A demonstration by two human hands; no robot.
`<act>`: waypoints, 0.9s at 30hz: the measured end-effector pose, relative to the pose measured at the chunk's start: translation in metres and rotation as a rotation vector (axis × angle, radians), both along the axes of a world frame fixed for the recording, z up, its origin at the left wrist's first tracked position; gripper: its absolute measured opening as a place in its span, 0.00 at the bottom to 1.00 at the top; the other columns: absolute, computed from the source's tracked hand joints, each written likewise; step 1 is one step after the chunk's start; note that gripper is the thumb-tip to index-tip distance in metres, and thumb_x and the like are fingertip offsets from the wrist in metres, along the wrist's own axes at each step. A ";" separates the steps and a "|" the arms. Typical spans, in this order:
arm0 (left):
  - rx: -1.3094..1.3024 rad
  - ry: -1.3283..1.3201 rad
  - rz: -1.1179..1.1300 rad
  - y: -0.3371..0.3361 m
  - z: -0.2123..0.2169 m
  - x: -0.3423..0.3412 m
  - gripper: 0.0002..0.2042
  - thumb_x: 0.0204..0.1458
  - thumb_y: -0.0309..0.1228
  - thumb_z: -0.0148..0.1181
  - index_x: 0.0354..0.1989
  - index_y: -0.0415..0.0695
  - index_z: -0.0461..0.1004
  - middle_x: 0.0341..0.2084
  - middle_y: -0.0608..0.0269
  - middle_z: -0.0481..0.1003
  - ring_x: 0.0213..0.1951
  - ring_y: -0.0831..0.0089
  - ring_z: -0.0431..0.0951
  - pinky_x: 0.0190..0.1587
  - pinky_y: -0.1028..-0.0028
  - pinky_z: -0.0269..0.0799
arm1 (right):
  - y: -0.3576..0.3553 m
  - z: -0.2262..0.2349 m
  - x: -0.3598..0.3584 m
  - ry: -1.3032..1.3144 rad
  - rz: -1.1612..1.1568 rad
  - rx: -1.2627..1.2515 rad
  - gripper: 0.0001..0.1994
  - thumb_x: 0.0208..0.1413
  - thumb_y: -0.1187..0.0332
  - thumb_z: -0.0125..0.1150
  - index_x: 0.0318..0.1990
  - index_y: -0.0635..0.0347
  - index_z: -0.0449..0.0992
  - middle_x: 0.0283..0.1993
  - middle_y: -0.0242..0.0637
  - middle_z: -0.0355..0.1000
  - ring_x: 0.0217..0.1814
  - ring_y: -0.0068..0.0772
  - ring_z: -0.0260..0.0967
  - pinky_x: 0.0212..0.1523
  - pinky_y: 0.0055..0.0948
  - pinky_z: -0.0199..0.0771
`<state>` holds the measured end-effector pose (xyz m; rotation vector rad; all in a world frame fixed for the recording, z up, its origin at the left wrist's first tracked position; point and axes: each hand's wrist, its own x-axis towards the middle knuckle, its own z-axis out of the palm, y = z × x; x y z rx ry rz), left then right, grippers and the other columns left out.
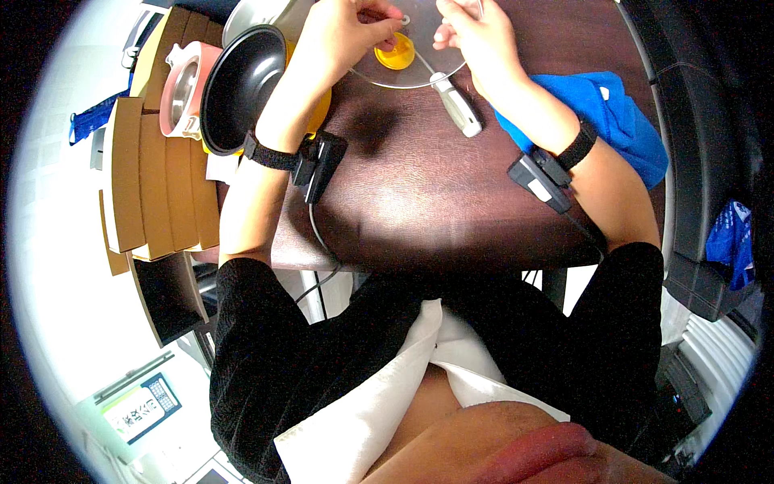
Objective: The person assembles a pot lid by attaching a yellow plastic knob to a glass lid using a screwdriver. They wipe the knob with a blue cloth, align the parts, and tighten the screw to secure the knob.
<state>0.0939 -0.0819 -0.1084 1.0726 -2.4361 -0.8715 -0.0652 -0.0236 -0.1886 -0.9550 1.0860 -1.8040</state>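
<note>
My left hand (343,36) is at the top of the view, its thumb and fingertips pinched together above a small yellow round cap or dish (395,53). A small pale ring (405,20) shows right at those fingertips. Opposite it, my right hand (482,36) has its fingers curled in; what they hold, if anything, I cannot make out. Beneath both hands lies a clear round glass lid (375,79), cut off by the upper edge. A screwdriver (458,105) with a grey-white handle points its shaft toward the yellow piece.
A black bowl-shaped pan (242,89) with a yellow outside stands left of my left forearm, beside a pink pot (187,90) and cardboard boxes (161,177). A blue cloth (601,105) lies under my right forearm on the dark wooden table (403,194). Cables hang from both wrist devices.
</note>
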 end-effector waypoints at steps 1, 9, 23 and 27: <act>-0.010 -0.008 -0.009 -0.001 -0.001 0.000 0.10 0.49 0.29 0.59 0.37 0.36 0.75 0.24 0.61 0.76 0.25 0.79 0.76 0.31 0.81 0.72 | 0.001 0.002 -0.001 0.023 0.007 0.011 0.08 0.52 0.69 0.57 0.31 0.65 0.67 0.20 0.35 0.67 0.19 0.25 0.67 0.21 0.25 0.71; -0.018 -0.042 -0.030 0.003 0.001 -0.005 0.10 0.51 0.29 0.56 0.38 0.38 0.75 0.24 0.64 0.75 0.24 0.81 0.74 0.30 0.82 0.71 | 0.009 0.021 0.003 -0.078 0.002 0.065 0.04 0.55 0.74 0.51 0.31 0.64 0.63 0.19 0.33 0.64 0.17 0.23 0.62 0.19 0.20 0.62; -0.015 0.047 0.005 0.001 -0.006 -0.002 0.09 0.50 0.29 0.57 0.37 0.38 0.75 0.20 0.66 0.74 0.20 0.83 0.71 0.24 0.83 0.67 | 0.012 0.026 0.004 -0.089 0.015 0.113 0.05 0.55 0.74 0.51 0.33 0.64 0.63 0.19 0.32 0.64 0.17 0.21 0.62 0.18 0.19 0.62; -0.084 0.029 0.022 0.003 -0.007 -0.006 0.08 0.49 0.31 0.59 0.33 0.39 0.74 0.17 0.67 0.73 0.17 0.83 0.69 0.19 0.83 0.63 | 0.013 0.027 0.002 -0.080 0.017 0.130 0.05 0.55 0.73 0.51 0.33 0.64 0.63 0.19 0.32 0.64 0.17 0.21 0.62 0.18 0.19 0.62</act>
